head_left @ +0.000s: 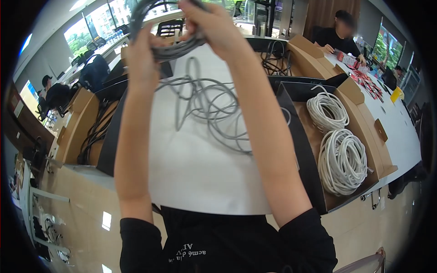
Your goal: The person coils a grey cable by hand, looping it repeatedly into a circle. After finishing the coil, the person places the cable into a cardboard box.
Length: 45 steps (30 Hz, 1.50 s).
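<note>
White bench [200, 182], flanked by open boxes: right box [364, 123], two white cable coils [343, 163]; left box [78, 132], black cables [96, 127]. Grey cable coil [182, 51], raised over the bench's far side; grip of left hand [144, 52] and right hand [211, 27] clamped on it. Loose grey cable [200, 81], looped across the bench. Black shirt [218, 227], inverted lettering, "acmé" legible.

Way off to the right of the fingers [192, 17], a person in a black top [340, 42] sits near red and white packets [369, 86] and a yellow thing [397, 94]. A black chair [170, 28] stands behind the fingers. Big windows [75, 36] show green trees, far left of them.
</note>
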{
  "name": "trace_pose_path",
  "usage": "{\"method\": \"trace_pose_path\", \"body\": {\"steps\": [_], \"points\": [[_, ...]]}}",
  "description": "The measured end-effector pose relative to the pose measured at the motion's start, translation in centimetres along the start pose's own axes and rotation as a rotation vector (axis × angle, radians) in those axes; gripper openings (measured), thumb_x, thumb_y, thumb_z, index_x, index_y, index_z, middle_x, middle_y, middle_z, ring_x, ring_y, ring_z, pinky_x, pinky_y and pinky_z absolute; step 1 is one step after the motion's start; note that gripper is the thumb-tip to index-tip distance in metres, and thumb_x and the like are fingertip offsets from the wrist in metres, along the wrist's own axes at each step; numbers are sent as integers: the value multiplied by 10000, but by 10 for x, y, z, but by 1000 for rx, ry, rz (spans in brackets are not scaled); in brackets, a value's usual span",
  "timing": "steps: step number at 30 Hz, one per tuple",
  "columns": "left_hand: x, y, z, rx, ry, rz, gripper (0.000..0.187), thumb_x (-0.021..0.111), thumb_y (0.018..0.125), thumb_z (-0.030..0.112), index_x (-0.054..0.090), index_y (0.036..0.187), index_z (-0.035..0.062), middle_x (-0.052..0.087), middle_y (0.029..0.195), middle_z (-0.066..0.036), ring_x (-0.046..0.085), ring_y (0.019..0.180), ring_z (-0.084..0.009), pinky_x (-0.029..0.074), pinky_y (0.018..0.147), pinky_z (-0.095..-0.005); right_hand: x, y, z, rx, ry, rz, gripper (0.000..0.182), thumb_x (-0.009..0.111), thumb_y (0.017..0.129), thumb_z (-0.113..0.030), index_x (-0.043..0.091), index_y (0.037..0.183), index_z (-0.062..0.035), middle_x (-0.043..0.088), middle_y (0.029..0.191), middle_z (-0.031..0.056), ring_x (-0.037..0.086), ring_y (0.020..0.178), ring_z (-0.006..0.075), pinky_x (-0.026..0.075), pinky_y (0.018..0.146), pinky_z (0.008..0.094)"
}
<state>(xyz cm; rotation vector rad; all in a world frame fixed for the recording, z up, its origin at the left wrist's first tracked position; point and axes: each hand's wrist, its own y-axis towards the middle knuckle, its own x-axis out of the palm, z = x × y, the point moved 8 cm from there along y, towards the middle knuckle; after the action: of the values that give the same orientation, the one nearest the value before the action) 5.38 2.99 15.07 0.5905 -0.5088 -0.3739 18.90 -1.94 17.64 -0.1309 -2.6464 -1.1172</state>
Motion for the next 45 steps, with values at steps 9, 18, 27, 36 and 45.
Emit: {"method": "trace_pose_path", "body": {"steps": [9, 18, 27, 36, 45], "points": [[7, 26, 14, 108, 909, -245, 255, 556, 817, 236, 595, 936, 15, 464, 607, 9, 437, 502, -60, 358, 471, -208, -8, 8, 21, 92, -197, -122, 206, 734, 677, -176, 601, 667, -19, 561, 561, 48, 524, 470, 103, 389, 446, 210], [22, 64, -3, 41, 1097, -320, 358, 671, 719, 334, 562, 805, 4, 473, 599, -8, 495, 519, -87, 400, 476, -226, -37, 34, 49, 177, -170, -16, 214, 723, 667, -148, 564, 631, -8, 526, 513, 48, 500, 398, 118, 389, 377, 241], [22, 91, -70, -74, 918, -478, 284, 642, 747, 278, 583, 773, 1, 531, 563, -22, 510, 509, -91, 406, 497, -229, -75, 54, 102, 361, -271, -3, 244, 701, 728, -221, 532, 663, -57, 417, 514, -15, 399, 435, 81, 339, 418, 230], [31, 99, -114, -94, 929, -568, 326, 648, 735, 323, 536, 701, 19, 506, 522, -20, 509, 481, -86, 393, 469, -219, -114, 44, 124, 489, -192, 112, 258, 697, 733, -204, 488, 669, -67, 397, 536, -21, 366, 440, 71, 324, 413, 239], [24, 88, -212, -220, 1080, -762, 324, 622, 759, 271, 535, 711, -37, 544, 553, -80, 554, 480, -143, 431, 453, -288, -167, -10, 209, 673, -29, 350, 242, 660, 733, -146, 442, 642, -96, 357, 508, -30, 326, 413, 67, 284, 392, 240]]}}
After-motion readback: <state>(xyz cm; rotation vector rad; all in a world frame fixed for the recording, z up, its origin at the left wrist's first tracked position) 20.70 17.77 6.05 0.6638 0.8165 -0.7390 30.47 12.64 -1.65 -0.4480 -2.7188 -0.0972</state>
